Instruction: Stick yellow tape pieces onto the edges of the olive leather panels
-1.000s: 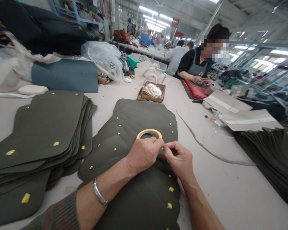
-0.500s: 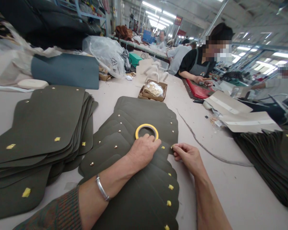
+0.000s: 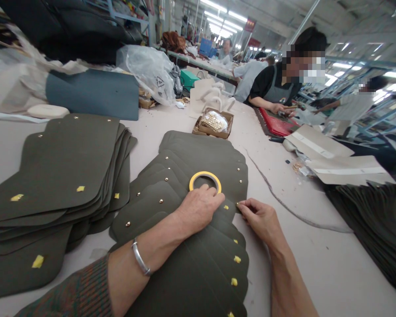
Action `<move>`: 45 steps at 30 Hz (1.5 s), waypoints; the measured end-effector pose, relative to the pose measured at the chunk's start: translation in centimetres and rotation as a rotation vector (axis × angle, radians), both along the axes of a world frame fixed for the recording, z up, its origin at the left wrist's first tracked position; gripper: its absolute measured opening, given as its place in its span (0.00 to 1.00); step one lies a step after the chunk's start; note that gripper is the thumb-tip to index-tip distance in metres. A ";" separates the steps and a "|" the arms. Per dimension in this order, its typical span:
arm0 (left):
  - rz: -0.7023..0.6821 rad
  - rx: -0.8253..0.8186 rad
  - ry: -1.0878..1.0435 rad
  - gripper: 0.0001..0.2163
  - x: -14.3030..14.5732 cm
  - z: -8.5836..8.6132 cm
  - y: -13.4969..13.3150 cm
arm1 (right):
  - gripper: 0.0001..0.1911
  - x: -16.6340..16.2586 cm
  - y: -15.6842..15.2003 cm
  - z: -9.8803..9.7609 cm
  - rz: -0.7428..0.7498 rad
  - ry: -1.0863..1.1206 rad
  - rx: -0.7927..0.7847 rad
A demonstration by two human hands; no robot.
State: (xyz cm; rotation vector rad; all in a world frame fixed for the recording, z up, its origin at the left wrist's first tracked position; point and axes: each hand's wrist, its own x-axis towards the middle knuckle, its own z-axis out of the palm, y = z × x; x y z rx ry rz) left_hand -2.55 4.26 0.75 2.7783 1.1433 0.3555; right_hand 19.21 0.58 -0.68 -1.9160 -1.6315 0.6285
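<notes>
A roll of yellow tape (image 3: pixel 192 181) stands out against the fanned stack of dark olive panels (image 3: pixel 185 273). My left hand (image 3: pixel 198 207) is closed on the near side of the roll, resting over the panels. Thumb and forefinger of my right hand (image 3: pixel 259 218) pinch together at the right edge of one panel, beside a small gold stud. Whether they grip the stud or the panel edge is too small to make out. Yellow tape bits (image 3: pixel 237 259) run down the right side of the stack; gold studs (image 3: pixel 161 201) show along its left.
Another olive pile (image 3: pixel 69 163) with tape bits lies at left. Beyond the fanned stack sits a cardboard box of gold studs (image 3: pixel 216 122). More dark panels (image 3: pixel 376 224) and beige pieces (image 3: pixel 353 169) lie at right. A co-worker (image 3: pixel 277 88) handles a red piece (image 3: pixel 277 121) across the table.
The whole view has shifted slightly, so the table's contents appear a little farther right. Both hands keep nearly the same places; my right fingertips remain pinched at the panel edge.
</notes>
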 end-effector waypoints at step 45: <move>-0.165 -0.069 -0.464 0.21 -0.1 0.0 -0.2 | 0.10 -1.8 -1.4 1.4 0.128 0.089 0.363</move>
